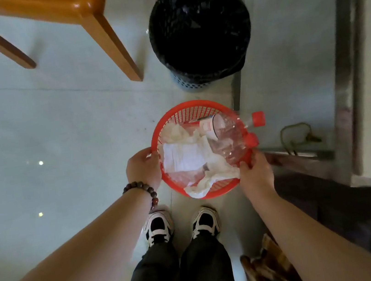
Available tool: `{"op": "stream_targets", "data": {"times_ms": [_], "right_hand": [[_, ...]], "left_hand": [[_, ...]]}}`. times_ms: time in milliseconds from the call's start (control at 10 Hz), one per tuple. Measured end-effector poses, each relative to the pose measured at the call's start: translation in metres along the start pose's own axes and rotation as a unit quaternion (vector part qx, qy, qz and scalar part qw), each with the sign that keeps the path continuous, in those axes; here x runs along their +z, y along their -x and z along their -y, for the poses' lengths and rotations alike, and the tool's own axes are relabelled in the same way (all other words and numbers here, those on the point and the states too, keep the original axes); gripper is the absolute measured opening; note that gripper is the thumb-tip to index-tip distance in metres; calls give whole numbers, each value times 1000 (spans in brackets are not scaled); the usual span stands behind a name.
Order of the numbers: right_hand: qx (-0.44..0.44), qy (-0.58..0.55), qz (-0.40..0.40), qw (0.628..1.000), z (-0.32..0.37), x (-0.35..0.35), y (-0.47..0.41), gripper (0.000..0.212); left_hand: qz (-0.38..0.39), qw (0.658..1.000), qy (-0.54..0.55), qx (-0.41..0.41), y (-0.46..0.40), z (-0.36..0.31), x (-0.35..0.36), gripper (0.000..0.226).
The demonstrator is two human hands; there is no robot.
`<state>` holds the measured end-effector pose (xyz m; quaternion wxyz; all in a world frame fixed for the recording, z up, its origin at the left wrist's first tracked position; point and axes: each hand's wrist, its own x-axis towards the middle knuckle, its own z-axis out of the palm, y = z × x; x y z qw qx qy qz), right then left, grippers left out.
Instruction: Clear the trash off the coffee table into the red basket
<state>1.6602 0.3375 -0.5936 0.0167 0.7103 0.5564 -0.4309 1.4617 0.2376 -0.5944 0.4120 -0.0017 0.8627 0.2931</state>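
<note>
I hold the round red basket (183, 111) in front of me above the floor. My left hand (141, 168) grips its left rim and my right hand (255, 169) grips its right rim. Inside lie crumpled white tissues (187, 157), a paper cup (211, 125) and two clear plastic bottles with red caps (258, 119). The bottle necks stick out over the right rim. The coffee table is out of view.
A black-lined trash bin (199, 30) stands on the floor just beyond the basket. An orange wooden chair (78, 9) is at the upper left. A metal door sill (347, 68) and a cord (294, 133) lie to the right. My shoes (182, 225) are below.
</note>
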Motion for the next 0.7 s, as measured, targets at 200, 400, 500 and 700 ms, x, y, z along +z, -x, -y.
{"op": "stream_targets", "data": {"times_ms": [200, 400, 500, 700], "right_hand": [[-13, 9, 9, 1000, -22, 40, -44, 43], [2, 35, 22, 999, -32, 57, -56, 42], [6, 55, 42, 998, -32, 57, -57, 42], [-37, 65, 71, 995, -25, 34, -38, 47]], "left_hand": [[22, 999, -30, 28, -46, 25, 34, 34], [79, 995, -36, 42, -61, 39, 43, 34], [101, 992, -60, 51, -64, 42, 40, 30], [76, 969, -220, 82, -42, 35, 28, 34]]}}
